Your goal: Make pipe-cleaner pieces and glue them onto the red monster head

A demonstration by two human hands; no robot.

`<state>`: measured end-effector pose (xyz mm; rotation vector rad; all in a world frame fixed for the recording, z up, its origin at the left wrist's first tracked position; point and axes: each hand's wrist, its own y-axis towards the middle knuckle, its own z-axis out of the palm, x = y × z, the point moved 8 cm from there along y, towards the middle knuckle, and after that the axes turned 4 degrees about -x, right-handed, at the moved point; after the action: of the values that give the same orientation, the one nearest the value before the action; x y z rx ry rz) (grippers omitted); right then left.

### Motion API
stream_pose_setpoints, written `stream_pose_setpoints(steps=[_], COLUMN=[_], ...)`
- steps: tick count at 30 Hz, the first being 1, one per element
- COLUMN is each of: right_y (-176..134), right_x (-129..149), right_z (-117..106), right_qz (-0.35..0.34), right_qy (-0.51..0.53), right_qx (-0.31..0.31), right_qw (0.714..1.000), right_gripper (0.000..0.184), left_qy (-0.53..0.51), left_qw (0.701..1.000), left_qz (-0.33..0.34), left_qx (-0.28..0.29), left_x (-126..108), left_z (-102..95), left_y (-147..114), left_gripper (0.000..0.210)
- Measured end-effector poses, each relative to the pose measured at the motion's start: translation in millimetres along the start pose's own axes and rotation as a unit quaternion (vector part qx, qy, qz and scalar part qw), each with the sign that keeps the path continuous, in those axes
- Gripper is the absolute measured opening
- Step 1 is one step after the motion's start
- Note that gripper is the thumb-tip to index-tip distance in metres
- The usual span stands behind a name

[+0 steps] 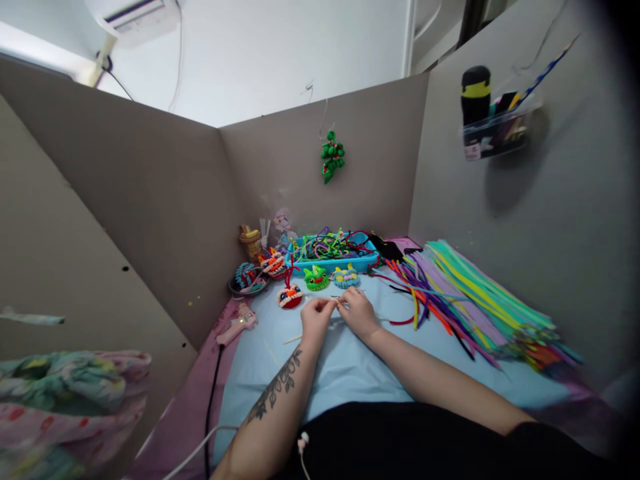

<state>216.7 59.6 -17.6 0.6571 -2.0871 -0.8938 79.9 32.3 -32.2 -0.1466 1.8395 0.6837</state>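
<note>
Over the middle of the light blue cloth [345, 373], my left hand [318, 319] and my right hand [358, 313] meet at the fingertips. Both are closed in a pinch around something small and pale, mostly hidden by the fingers. Just beyond them sit three small fuzzy animal heads made of pipe cleaners: an orange-white-red one [290, 297], a green one [317, 278] and a blue-yellow one [346, 275]. A thin pale stick [293, 339] lies beside my left wrist.
A blue tray [295, 268] of tangled pipe cleaners stands at the back. Bundles of coloured pipe cleaners [465, 293] lie right. At left are a pink glue gun [239, 325], its black cord [214, 387] and a dark bowl [250, 288]. Grey partitions [320, 207] enclose the table.
</note>
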Motion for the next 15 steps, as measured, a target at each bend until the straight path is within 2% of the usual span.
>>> stream_pose_setpoints(steps=[9, 15], right_y=[0.1, 0.7], right_x=[5.7, 4.8], right_z=[2.7, -0.5], right_qz=[-0.023, -0.023], right_qy=[0.056, 0.085], right_qx=[0.018, 0.021], right_qw=[0.998, 0.996], right_gripper=[0.004, 0.014], left_qy=[0.009, 0.004], left_qw=[1.0, 0.999], left_qz=[0.002, 0.042], left_qx=[0.026, 0.014], left_x=[10.3, 2.5], left_z=[3.9, -0.1], left_y=[2.7, 2.4], left_gripper=[0.031, 0.023])
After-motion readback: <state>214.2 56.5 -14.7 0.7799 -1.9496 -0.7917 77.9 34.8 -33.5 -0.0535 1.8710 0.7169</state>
